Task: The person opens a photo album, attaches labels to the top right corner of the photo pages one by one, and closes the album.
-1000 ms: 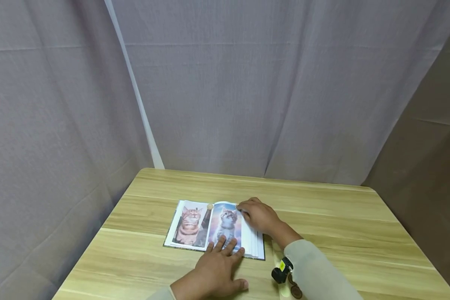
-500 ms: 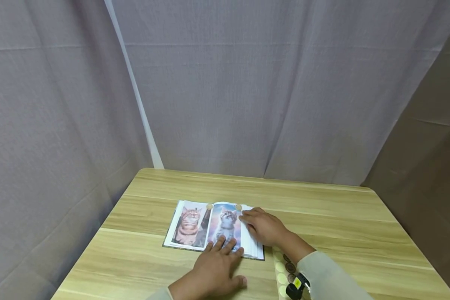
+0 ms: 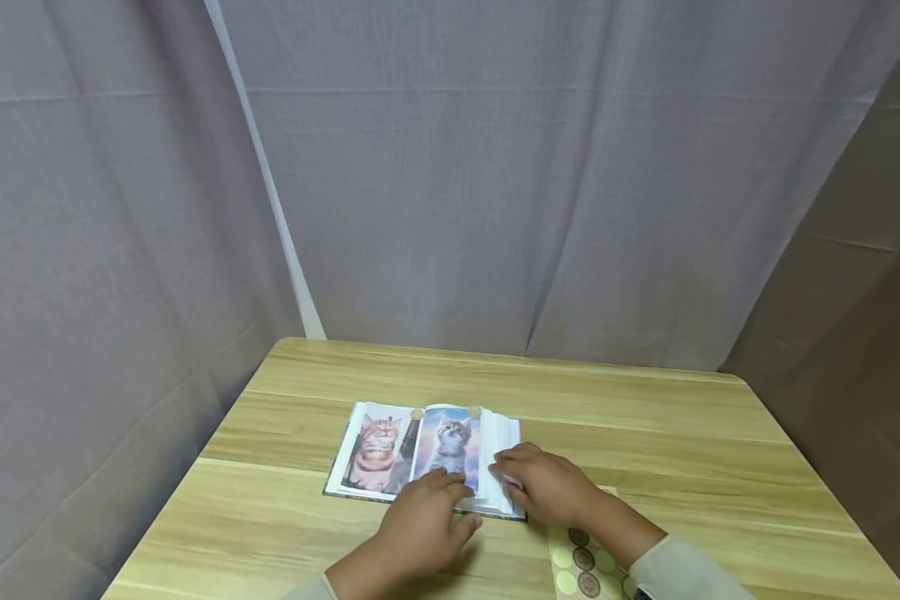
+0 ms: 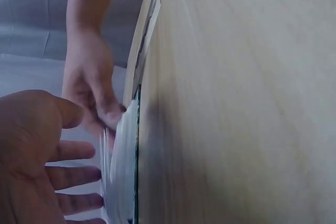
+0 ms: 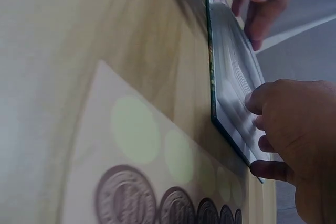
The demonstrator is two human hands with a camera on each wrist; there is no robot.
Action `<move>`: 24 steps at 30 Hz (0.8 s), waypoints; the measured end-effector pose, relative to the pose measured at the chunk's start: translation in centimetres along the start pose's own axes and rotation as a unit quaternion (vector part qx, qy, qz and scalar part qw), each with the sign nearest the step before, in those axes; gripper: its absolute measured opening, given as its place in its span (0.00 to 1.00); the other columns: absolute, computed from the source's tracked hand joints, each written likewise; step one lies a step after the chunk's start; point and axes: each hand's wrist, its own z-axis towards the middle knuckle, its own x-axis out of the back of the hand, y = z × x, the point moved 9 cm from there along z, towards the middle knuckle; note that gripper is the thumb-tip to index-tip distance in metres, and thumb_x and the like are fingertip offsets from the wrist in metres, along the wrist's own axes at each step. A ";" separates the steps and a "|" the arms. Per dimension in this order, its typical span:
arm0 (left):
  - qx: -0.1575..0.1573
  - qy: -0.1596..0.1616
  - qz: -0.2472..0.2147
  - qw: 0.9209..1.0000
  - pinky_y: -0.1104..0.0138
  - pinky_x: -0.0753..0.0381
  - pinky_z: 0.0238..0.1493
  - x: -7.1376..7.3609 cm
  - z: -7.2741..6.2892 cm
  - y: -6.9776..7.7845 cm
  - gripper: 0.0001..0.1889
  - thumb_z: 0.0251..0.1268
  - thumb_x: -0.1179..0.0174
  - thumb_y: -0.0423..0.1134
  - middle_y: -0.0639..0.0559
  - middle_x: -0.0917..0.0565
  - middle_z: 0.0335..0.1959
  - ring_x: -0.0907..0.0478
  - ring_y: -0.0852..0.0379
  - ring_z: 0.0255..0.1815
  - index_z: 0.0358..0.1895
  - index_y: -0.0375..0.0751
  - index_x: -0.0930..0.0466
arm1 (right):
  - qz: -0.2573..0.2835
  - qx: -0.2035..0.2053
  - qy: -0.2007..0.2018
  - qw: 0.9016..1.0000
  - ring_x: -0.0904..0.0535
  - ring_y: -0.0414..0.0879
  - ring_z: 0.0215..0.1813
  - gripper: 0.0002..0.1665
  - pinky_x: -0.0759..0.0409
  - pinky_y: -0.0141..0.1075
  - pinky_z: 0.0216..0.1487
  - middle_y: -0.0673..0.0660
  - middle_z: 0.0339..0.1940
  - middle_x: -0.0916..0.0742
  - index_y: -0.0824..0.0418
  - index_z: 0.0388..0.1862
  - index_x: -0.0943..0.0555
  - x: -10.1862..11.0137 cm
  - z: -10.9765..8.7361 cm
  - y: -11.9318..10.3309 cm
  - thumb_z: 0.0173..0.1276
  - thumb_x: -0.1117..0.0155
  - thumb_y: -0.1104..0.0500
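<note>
A photo album [image 3: 336,487] lies open on the wooden table, with an orange cat picture [image 3: 376,454] on the left page and a grey kitten picture [image 3: 452,446] on the right. Round gold stickers sit near the top of both pages. My left hand [image 3: 422,521] is over the lower edge of the kitten page, fingers spread and slightly bent in the left wrist view. With thumb and fingers at the outer edge of the right-hand pages [image 5: 236,72], my right hand [image 3: 555,490] pinches some of them; the exact grip is partly hidden. The page edges are fanned apart.
A sticker sheet [image 3: 565,560] with brown round stickers and pale circles lies right of the album, partly under the right forearm. Grey curtains [image 3: 420,208] hang behind and beside the table [image 3: 270,417].
My right hand has slid from the page's top corner down its right edge, uncovering a gold sticker, and the pages there have fanned. My left hand's fingers have bent and lifted somewhat.
</note>
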 end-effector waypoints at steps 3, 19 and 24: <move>-0.001 0.033 -0.023 0.999 0.53 0.20 0.59 1.0 0.1 -0.3 0.16 0.70 0.35 0.49 0.50 0.15 0.57 0.19 0.48 0.60 0.52 0.44 0.13 | 0.011 -0.006 -0.013 1.000 0.22 0.53 0.65 0.19 0.19 0.49 0.59 0.55 0.63 0.17 0.57 0.62 0.16 0.0 -0.7 -0.2 0.75 0.36 0.56; 0.132 0.129 0.037 0.982 0.48 0.18 0.47 4.4 -0.2 -6.6 0.15 0.65 0.34 0.48 0.45 0.13 0.46 0.16 0.43 0.46 0.47 0.42 0.12 | 0.044 -0.010 -0.012 0.999 0.20 0.51 0.62 0.12 0.20 0.49 0.60 0.54 0.59 0.15 0.56 0.54 0.14 0.3 -3.6 0.0 0.74 0.35 0.58; 0.204 0.108 0.079 0.970 0.46 0.21 0.37 5.0 -1.0 -9.7 0.18 0.61 0.34 0.48 0.41 0.15 0.38 0.17 0.39 0.38 0.45 0.36 0.13 | 0.029 0.028 0.018 0.999 0.18 0.51 0.58 0.10 0.19 0.47 0.58 0.54 0.54 0.13 0.56 0.49 0.12 0.6 -4.1 -0.3 0.70 0.32 0.60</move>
